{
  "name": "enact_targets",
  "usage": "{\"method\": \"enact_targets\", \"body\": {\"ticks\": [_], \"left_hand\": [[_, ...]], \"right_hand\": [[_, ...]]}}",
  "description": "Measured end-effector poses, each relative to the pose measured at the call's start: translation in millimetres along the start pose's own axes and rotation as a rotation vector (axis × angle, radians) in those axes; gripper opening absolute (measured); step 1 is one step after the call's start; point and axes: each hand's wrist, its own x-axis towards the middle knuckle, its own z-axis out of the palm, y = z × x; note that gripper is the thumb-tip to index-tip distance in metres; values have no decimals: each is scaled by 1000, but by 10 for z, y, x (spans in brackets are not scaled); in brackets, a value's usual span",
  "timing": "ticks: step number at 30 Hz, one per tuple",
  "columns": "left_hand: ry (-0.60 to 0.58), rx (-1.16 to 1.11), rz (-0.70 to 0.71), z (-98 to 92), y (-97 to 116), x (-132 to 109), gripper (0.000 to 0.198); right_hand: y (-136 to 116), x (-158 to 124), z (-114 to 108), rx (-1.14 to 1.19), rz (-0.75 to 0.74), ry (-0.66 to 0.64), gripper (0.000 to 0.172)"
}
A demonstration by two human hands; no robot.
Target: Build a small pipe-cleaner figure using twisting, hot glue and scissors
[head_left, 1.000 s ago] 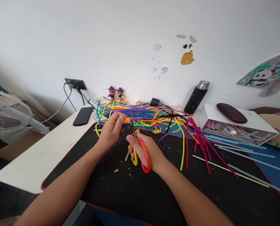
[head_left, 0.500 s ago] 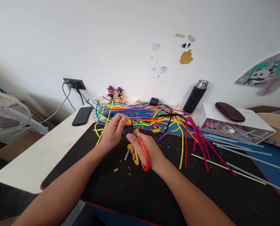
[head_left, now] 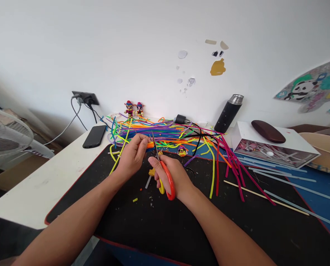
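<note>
My left hand (head_left: 134,154) is closed in a pinch on a small orange and blue pipe-cleaner piece (head_left: 150,145), most of it covered by the fingers. My right hand (head_left: 174,173) grips a pair of scissors (head_left: 168,181) with red and yellow handles. Its blades point up and away, slightly apart, right beside the orange end. Under the right hand lie a yellow scrap (head_left: 151,172) and a pale translucent stick (head_left: 148,182). A small figure head (head_left: 182,150) rests on the black mat (head_left: 131,229) beyond the right hand.
A heap of colourful pipe cleaners (head_left: 154,131) spreads along the wall. Two small figures (head_left: 129,109) stand behind it. At left are a phone (head_left: 94,136) and a fan (head_left: 9,127); at right, a black flask (head_left: 228,113), a white box (head_left: 276,146) and a wooden stick (head_left: 265,197).
The whole view has shifted slightly, so things sit a little further left. The scissor blades look a bit wider apart beside the orange piece. Both hands keep their grips.
</note>
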Motion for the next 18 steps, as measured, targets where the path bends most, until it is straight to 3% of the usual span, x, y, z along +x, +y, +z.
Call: {"method": "enact_targets", "body": {"ticks": [18], "left_hand": [[-11,149,87,-7,82,-14,23]], "right_hand": [[19,6,-17,-98,-21,77,63]]}}
